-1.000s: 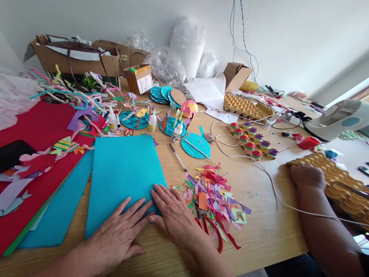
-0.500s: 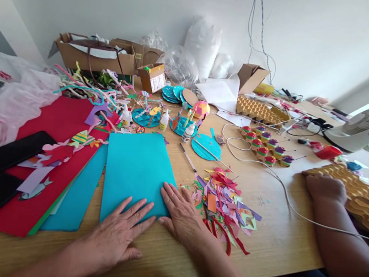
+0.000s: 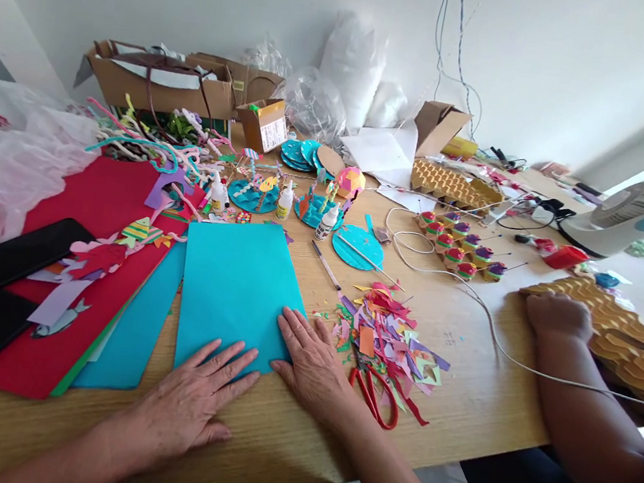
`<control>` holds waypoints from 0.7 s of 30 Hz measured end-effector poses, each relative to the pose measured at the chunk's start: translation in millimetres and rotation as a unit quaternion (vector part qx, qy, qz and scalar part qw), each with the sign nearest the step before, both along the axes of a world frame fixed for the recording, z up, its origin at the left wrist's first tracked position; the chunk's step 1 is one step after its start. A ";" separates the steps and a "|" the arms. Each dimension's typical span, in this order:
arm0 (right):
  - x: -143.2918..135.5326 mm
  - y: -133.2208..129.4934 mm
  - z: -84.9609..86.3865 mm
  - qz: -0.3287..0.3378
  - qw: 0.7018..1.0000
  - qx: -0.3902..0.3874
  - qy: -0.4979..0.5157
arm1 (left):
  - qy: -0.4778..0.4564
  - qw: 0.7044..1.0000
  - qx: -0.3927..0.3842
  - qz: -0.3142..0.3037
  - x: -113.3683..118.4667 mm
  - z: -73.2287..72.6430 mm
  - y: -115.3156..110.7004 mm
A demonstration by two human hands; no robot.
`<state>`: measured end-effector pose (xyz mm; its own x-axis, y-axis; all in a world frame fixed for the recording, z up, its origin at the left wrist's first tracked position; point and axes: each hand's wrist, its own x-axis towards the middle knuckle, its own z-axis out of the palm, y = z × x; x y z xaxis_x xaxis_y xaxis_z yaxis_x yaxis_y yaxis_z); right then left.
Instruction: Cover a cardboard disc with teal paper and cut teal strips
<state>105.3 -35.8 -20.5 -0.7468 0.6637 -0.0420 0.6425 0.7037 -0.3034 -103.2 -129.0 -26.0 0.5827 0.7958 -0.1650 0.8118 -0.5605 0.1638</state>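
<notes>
A turquoise sheet of paper [image 3: 234, 285] lies flat on the wooden table in front of me. My left hand [image 3: 193, 396] rests with spread fingers on its near edge, thumb out over the bare wood. On the lower right corner lies my right hand [image 3: 312, 365], flat, fingers stretched out. Neither hand grips anything. Just right of my right hand are red-handled scissors [image 3: 377, 395], their blades partly hidden under a heap of coloured paper scraps [image 3: 387, 332]. A pen [image 3: 326, 266] lies beyond that heap.
Red paper sheets [image 3: 86, 198] and black phone-like slabs [image 3: 10, 259] lie at left. Behind stand glue bottles [image 3: 285, 202], turquoise discs [image 3: 357, 247] and painted egg-carton cups [image 3: 460, 246]. A white cable [image 3: 491, 323] crosses the right side, near another person's arm [image 3: 569, 367] over an egg tray [image 3: 616, 334].
The camera view has shifted slightly. Both my hands stay flat on the turquoise paper, almost unmoved. The other person's hand keeps its place by the egg tray.
</notes>
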 end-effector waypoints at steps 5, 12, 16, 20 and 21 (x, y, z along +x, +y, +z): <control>-1.3 1.1 -0.3 0.004 1.000 0.004 -0.009 | 0.006 1.000 0.028 -0.011 -2.2 -2.2 -0.4; -5.2 -1.7 6.5 -0.013 1.000 -0.011 -0.022 | 0.017 0.998 0.061 -0.010 0.0 -0.5 -1.0; -11.6 -7.8 8.3 -0.004 1.000 -0.010 -0.011 | 0.023 0.992 0.122 0.022 -1.3 4.6 12.2; -18.4 -13.9 4.4 0.043 0.999 -0.026 0.009 | 0.033 0.983 0.162 0.077 -1.7 -2.0 32.9; -18.5 -14.3 3.7 0.048 0.998 -0.032 0.008 | 0.034 0.983 0.164 0.081 -1.7 -5.4 36.7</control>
<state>86.8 -50.0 -16.8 -0.8083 0.5847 -0.0685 0.5667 0.7414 -0.3593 -104.9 -92.2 -31.3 0.4414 0.8936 0.0820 0.8971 -0.4373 -0.0628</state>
